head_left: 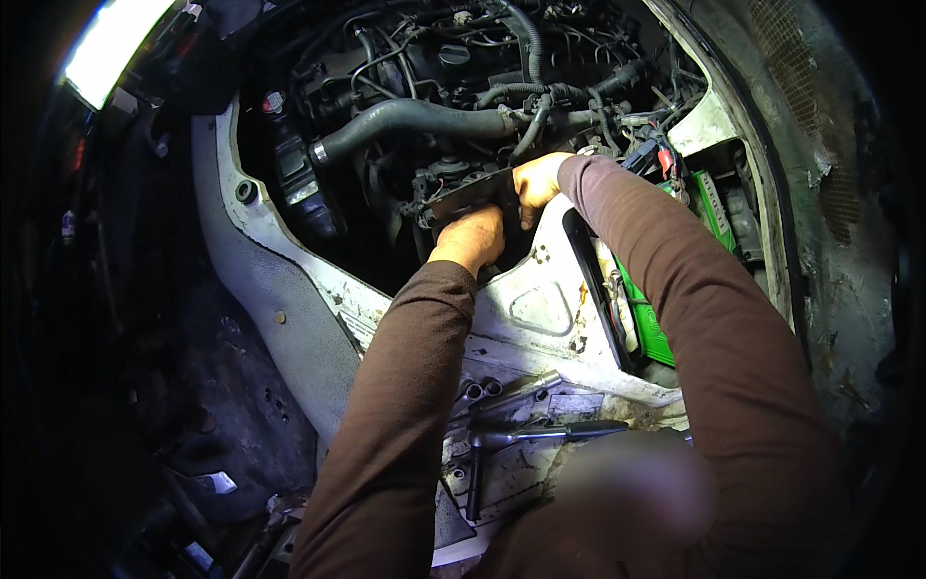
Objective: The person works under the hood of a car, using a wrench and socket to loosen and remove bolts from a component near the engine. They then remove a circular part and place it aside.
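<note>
Both my hands reach into the engine bay, close together at a flat, dark metal plate (470,196). My left hand (471,239) is closed just below the plate, its fingertips hidden against or beneath it. My right hand (538,183) is at the plate's right end with bent fingers pointing down. What either hand grips cannot be made out. Behind the plate lies the engine (453,87) with its hoses and wiring. Nearer to me, a ratchet wrench (540,434) with a dark handle rests on the body panel, next to several metal sockets (474,391).
A thick black hose (415,124) crosses above my hands. The white body frame (531,299) rims the opening. A green battery (651,323) sits partly under my right forearm, beside a black strip (593,289). A bright lamp (116,48) shines from the upper left.
</note>
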Demonstrator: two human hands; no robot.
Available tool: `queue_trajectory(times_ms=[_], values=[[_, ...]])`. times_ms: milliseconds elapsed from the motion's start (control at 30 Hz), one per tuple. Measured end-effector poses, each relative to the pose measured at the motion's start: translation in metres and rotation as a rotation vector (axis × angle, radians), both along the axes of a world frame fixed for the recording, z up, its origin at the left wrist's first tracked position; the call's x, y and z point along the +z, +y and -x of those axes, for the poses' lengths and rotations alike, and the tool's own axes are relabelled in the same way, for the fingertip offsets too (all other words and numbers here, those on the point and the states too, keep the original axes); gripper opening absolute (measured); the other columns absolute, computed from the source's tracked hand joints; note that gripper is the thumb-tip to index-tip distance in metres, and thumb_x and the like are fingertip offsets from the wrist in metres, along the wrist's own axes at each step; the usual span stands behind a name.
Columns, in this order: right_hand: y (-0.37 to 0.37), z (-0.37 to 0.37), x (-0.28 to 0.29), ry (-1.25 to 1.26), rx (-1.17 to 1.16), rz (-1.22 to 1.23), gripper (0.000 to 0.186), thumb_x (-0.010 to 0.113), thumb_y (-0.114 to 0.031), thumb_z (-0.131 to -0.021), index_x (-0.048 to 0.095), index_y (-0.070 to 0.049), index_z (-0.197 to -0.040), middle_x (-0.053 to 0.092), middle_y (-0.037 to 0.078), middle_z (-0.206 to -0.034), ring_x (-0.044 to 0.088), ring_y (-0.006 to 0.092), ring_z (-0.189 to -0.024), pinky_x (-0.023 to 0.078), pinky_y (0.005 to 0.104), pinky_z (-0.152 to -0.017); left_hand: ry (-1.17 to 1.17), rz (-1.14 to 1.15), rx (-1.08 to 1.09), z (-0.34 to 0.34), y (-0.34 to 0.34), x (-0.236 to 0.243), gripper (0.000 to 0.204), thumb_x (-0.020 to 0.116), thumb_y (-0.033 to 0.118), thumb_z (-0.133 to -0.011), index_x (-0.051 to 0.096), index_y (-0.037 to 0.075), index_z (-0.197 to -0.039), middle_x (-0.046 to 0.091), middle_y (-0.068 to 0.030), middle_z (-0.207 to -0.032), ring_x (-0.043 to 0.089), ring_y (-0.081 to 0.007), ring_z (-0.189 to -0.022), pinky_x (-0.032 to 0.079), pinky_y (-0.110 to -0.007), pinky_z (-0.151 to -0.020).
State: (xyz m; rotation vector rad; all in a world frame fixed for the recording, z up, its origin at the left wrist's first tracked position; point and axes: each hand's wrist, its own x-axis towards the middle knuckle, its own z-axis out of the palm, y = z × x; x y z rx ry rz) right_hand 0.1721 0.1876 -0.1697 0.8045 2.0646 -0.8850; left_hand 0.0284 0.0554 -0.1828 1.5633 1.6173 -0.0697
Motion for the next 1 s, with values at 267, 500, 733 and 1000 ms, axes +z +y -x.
queue_trajectory(times_ms=[267, 500, 733, 1000], values=[[-0.017, 0.019, 0.041, -0.141, -0.037, -0.049, 0.043, 0.092, -0.033, -0.075, 0.081, -0.004, -0.105, 0.08, 0.011, -0.102, 0.073, 0.0264, -0.094, 0.053, 0.0417, -0.086, -0.13, -0.083, 0.019, 0.011, -0.003, 0.003, 0.038, 0.073, 0.018, -0.09, 0.072, -0.002, -0.122, 0.074, -0.0264, -0.118, 0.07, -0.0388, -0.117, 0.055, -0.044, -0.099], [-0.02, 0.022, 0.034, -0.082, -0.023, 0.014, 0.037, 0.09, -0.028, -0.081, 0.082, -0.007, -0.11, 0.081, 0.01, -0.106, 0.073, 0.0252, -0.096, 0.053, 0.0427, -0.089, -0.178, -0.097, -0.034, 0.023, -0.005, 0.012, 0.037, 0.075, 0.017, -0.09, 0.074, 0.0, -0.122, 0.075, -0.024, -0.116, 0.071, -0.0371, -0.114, 0.054, -0.044, -0.1], [-0.013, 0.019, 0.021, -0.126, -0.027, 0.144, 0.042, 0.089, -0.024, -0.082, 0.078, -0.008, -0.12, 0.079, 0.009, -0.116, 0.071, 0.0261, -0.105, 0.052, 0.0434, -0.095, -0.124, -0.022, -0.09, 0.022, -0.003, 0.024, 0.037, 0.07, 0.012, -0.09, 0.074, 0.005, -0.125, 0.073, -0.0212, -0.125, 0.069, -0.035, -0.122, 0.054, -0.043, -0.105], [-0.014, 0.02, 0.03, -0.132, -0.046, 0.067, 0.029, 0.088, -0.023, -0.08, 0.083, -0.007, -0.103, 0.081, 0.01, -0.093, 0.073, 0.0205, -0.082, 0.056, 0.0396, -0.08, -0.142, -0.012, -0.073, 0.025, -0.003, 0.016, 0.038, 0.067, 0.01, -0.091, 0.073, 0.007, -0.128, 0.072, -0.021, -0.129, 0.068, -0.0349, -0.124, 0.053, -0.043, -0.106]])
